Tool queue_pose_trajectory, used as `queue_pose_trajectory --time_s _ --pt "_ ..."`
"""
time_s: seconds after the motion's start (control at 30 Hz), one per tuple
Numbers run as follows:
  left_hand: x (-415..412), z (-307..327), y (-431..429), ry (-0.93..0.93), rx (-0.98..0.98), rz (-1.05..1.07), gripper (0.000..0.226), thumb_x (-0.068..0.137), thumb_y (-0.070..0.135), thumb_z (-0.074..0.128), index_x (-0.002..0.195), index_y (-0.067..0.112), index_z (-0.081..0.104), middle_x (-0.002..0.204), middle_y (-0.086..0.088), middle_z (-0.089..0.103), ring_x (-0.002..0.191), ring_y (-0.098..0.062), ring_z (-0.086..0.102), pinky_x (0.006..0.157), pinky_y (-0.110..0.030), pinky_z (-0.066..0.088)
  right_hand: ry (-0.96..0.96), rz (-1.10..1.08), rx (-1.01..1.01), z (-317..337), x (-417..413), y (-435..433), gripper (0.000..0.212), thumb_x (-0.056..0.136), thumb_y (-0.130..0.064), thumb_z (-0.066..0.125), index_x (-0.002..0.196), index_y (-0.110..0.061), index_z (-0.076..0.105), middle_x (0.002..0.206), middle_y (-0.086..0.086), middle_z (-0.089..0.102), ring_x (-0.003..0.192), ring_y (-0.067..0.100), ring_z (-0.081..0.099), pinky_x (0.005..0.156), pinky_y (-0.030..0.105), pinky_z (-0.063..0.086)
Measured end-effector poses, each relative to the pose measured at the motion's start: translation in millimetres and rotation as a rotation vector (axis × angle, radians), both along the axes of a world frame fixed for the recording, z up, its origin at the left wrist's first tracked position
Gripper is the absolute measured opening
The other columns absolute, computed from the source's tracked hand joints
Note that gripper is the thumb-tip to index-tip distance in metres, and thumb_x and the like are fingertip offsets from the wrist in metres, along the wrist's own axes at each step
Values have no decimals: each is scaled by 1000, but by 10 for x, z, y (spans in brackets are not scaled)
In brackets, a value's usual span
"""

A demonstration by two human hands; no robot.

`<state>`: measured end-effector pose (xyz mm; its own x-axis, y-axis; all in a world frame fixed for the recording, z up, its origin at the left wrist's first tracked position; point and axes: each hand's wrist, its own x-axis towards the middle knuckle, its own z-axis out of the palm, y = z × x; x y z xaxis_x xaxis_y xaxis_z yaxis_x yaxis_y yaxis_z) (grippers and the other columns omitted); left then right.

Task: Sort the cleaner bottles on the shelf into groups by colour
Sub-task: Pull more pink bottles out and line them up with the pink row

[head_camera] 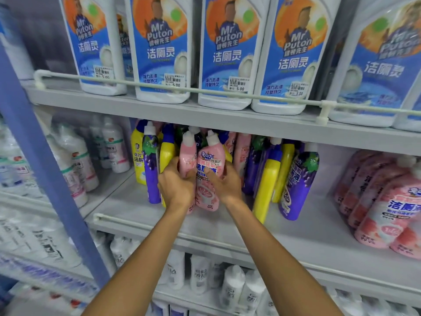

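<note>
Between left hand (176, 187) and right hand (224, 184), two pink bottles (206, 172).

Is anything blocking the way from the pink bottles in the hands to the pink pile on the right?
Yes. Leaning yellow bottles and purple bottles stand between the held pink bottles and the pink group.

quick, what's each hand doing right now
Left hand: closed around a pink bottle.
Right hand: closed on the other pink bottle, thumb across its label.
</note>
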<state>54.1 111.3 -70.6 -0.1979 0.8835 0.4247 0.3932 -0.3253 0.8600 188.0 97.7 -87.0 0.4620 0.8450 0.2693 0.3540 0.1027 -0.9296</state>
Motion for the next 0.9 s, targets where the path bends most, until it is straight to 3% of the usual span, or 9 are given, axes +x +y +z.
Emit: queue_pose_trajectory --time_s 0.13,0.3,0.4,0.47,0.53,0.6,0.67,0.8,0.9 --pt "-33 -70 -12 -28 -74 -69 28 83 38 81 102 20 72 92 -1 77 86 -27 72 71 -33 55 30 12 -86 -251 -19 -44 46 84 -38 80 121 -17 64 113 -1 74 102 18 71 90 46 59" --pt "23 -365 -106 -85 -183 -172 49 87 39 78 130 21 64 119 -2 75 109 -26 70 92 -38 57 -70 -148 -13 -284 -62 -330 48 81 -43 82 114 -13 65 109 4 76 95 20 72 83 36 58" --pt "16 -452 -119 -66 -167 -207 42 88 35 78 126 21 66 112 0 76 102 -23 71 86 -31 55 -136 -202 28 -371 -1 -538 47 80 -40 84 115 -15 66 103 -2 75 89 13 69 72 16 50" --pt "30 -463 -182 -84 -161 -242 43 89 35 78 127 23 64 112 3 75 101 -17 69 85 -26 50 -34 -143 9 -398 53 -586 49 79 -39 86 120 -22 65 105 -10 73 88 1 68 69 4 45" --pt "88 -509 -233 -118 -150 -253 47 90 35 77 132 22 60 117 3 72 105 -15 67 89 -27 50 101 -41 -14 -390 73 -573 50 78 -37 86 121 -25 65 108 -12 74 92 -4 70 78 11 53" --pt "145 -548 -254 -146 -133 -233 54 87 39 76 134 19 57 120 0 71 109 -21 68 93 -35 55 147 9 -26 -441 72 -507 45 79 -35 86 119 -20 71 106 -7 78 97 6 74 88 34 61" --pt "181 -573 -249 -152 -126 -214 59 83 46 72 132 17 57 119 -3 71 108 -28 69 93 -45 58 150 -1 -4 -455 34 -489 43 79 -35 85 116 -17 74 105 -4 79 98 12 75 90 44 61" --pt "205 -566 -363 -179 -118 -243 44 84 34 74 123 17 62 109 -1 72 101 -29 70 88 -49 58 166 -98 62 -355 -11 -602 34 78 -22 88 105 -13 70 95 -9 76 85 -6 71 81 26 60" --pt "291 -524 -573 -245 -91 -321 38 84 32 73 119 24 61 105 0 73 96 -21 70 86 -50 59 174 -116 135 -201 57 -877 35 79 -20 87 109 -13 69 100 -4 77 91 6 73 82 29 60"
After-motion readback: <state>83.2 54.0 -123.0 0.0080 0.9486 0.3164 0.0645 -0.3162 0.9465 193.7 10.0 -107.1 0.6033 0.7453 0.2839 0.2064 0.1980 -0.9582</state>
